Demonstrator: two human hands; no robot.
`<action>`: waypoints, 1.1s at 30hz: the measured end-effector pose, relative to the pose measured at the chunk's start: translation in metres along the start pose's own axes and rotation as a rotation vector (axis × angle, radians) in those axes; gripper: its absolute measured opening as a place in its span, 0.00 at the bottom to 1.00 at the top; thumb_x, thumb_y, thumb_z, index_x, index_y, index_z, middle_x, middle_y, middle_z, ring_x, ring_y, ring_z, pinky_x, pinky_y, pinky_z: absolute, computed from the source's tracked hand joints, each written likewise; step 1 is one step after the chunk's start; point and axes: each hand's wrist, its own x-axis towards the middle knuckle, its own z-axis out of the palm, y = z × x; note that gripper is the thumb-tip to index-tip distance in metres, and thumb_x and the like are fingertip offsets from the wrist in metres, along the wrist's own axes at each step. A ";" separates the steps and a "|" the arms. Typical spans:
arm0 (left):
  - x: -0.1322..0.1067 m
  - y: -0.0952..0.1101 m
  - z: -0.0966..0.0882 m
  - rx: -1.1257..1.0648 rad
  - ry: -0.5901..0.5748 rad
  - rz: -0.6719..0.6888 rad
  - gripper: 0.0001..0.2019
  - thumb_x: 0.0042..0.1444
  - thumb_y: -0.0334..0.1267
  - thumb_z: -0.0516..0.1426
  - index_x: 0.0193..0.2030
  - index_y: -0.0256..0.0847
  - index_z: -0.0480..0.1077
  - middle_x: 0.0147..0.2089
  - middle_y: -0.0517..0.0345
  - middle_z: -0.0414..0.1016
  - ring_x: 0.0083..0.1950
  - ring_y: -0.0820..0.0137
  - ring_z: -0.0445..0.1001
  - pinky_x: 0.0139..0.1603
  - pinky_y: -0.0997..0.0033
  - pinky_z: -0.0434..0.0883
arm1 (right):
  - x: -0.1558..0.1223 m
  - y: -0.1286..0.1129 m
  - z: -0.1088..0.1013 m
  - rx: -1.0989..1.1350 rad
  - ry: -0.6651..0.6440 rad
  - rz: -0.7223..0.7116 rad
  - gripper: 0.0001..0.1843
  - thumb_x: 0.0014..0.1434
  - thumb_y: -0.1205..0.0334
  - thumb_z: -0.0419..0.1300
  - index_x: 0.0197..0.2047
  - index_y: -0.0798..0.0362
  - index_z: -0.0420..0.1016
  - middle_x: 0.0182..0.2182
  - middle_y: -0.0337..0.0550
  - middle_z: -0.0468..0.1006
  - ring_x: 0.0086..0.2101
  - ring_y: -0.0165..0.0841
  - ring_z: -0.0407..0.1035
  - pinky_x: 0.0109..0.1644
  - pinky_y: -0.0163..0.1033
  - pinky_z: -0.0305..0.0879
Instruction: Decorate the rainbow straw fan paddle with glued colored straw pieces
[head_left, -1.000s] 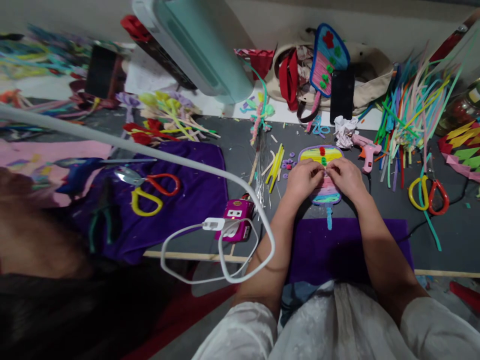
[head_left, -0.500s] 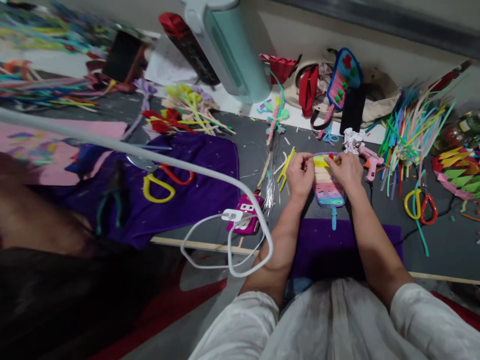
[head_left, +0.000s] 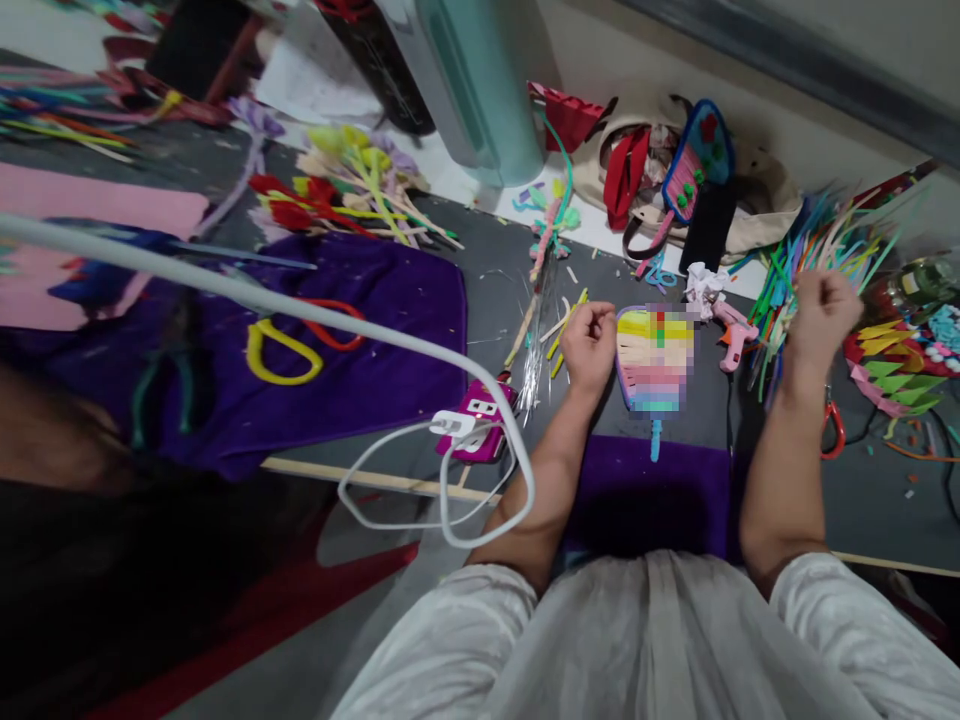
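A pastel striped paddle-shaped craft piece with a teal stem lies flat on the grey work surface. My left hand rests at its left edge, fingers curled, touching the rim. My right hand is lifted off to the right in a fist, over the heap of coloured strips; what it holds, if anything, is hidden. A pink glue gun lies between the piece and my right hand.
A purple cloth at left carries yellow and red scissors. A white cable loops to a pink power strip. A teal appliance, a second paddle, a bag and folded paper shapes line the back and right.
My right hand has left the striped piece and swung right over the strips. My left hand has slid to the piece's left edge. The camera has tilted.
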 end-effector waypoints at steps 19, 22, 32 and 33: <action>-0.005 0.002 -0.012 -0.030 0.060 -0.031 0.15 0.67 0.50 0.56 0.53 0.44 0.69 0.47 0.52 0.74 0.44 0.69 0.76 0.41 0.71 0.74 | -0.076 0.012 -0.064 -0.385 -0.444 -0.107 0.22 0.71 0.58 0.46 0.64 0.49 0.69 0.50 0.56 0.76 0.52 0.48 0.70 0.57 0.56 0.67; -0.031 0.015 -0.015 -0.005 -0.046 -0.054 0.12 0.67 0.45 0.56 0.53 0.44 0.70 0.48 0.52 0.75 0.45 0.69 0.76 0.41 0.72 0.74 | -0.112 -0.010 -0.040 -0.296 -0.698 -0.198 0.22 0.72 0.59 0.46 0.62 0.49 0.73 0.45 0.53 0.77 0.48 0.46 0.70 0.55 0.52 0.68; -0.087 0.021 -0.025 0.003 -0.254 -0.089 0.11 0.68 0.41 0.55 0.52 0.42 0.72 0.44 0.52 0.75 0.43 0.68 0.75 0.46 0.68 0.75 | -0.145 -0.011 0.002 -0.334 -0.916 -0.216 0.26 0.70 0.67 0.47 0.66 0.50 0.74 0.44 0.56 0.72 0.43 0.45 0.63 0.49 0.50 0.64; -0.087 0.020 -0.026 -0.010 -0.245 -0.095 0.11 0.67 0.41 0.55 0.53 0.42 0.72 0.44 0.52 0.75 0.43 0.69 0.75 0.45 0.68 0.75 | -0.147 -0.010 0.004 -0.337 -0.907 -0.234 0.27 0.70 0.68 0.47 0.66 0.49 0.74 0.44 0.55 0.72 0.43 0.44 0.63 0.49 0.49 0.64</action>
